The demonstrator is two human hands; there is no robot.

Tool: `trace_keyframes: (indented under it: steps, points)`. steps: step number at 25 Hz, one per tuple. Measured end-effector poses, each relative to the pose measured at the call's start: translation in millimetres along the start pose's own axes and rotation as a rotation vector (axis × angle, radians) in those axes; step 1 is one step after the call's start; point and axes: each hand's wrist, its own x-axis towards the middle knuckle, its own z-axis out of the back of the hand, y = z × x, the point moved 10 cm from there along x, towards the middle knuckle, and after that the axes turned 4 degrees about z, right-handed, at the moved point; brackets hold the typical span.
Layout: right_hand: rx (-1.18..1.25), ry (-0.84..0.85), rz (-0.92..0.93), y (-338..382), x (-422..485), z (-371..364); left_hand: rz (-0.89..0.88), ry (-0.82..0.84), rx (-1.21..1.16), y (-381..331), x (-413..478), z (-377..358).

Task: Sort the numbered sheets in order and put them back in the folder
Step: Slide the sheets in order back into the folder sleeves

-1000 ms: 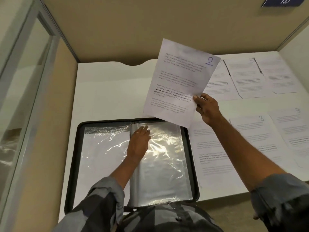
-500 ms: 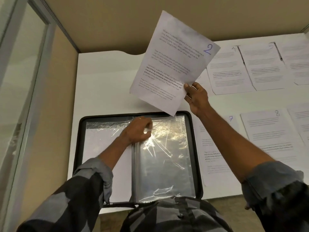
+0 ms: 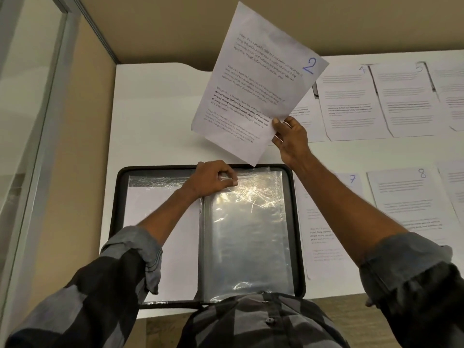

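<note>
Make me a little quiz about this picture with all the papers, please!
1. True or false: the right hand holds the sheet marked 2 up above the table.
2. What does the left hand pinch? A) a clear sleeve of the folder B) sheet 8 C) a pen
3. Fill in: the flat sheet just beside the folder's right edge is numbered ___.

Key: 1 true; 2 A; 3 seven.

bare desk (image 3: 150, 121) beyond the folder (image 3: 160, 168) lay open for passage. side panel (image 3: 82, 159) walled the left; numbered sheets (image 3: 351, 109) covered most of the right half.
</note>
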Motion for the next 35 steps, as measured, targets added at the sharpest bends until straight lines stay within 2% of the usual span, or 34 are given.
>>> trace_keyframes:
  steps: [6, 10, 13, 18, 22, 27, 30, 35]
  points:
    - [-0.193, 0.17, -0.075, -31.3, -3.5, -0.2, -0.008, 0.024, -0.055, -5.6, -4.4, -4.1]
    - [-0.237, 0.163, -0.094, -30.1, 3.2, 11.6, -0.008, -0.011, -0.016, -5.4, -1.9, 0.9]
    - [-0.309, 0.167, -0.084, -22.1, 15.1, 21.3, -0.021, -0.001, 0.154, -12.1, 0.6, 5.2]
    - [-0.41, 0.23, -0.111, -21.1, 26.8, 24.2, -0.069, 0.158, 0.506, -11.1, 9.2, 6.9]
    - [-0.439, 0.251, -0.122, -26.1, 30.7, 23.5, -0.01, 0.225, 0.634, 5.8, 19.6, 16.4]
    - [-0.448, 0.272, -0.153, -36.2, 31.0, 27.1, -0.064, 0.192, 0.553, 2.6, 31.0, 27.2]
    - [-0.44, 0.299, -0.161, -40.6, 32.3, 29.8, -0.063, 0.245, 0.457, 8.4, 31.5, 24.2]
    - [-0.42, 0.333, -0.164, -40.0, 37.2, 23.6, -0.147, 0.189, 0.524, 1.6, 28.1, 21.6]
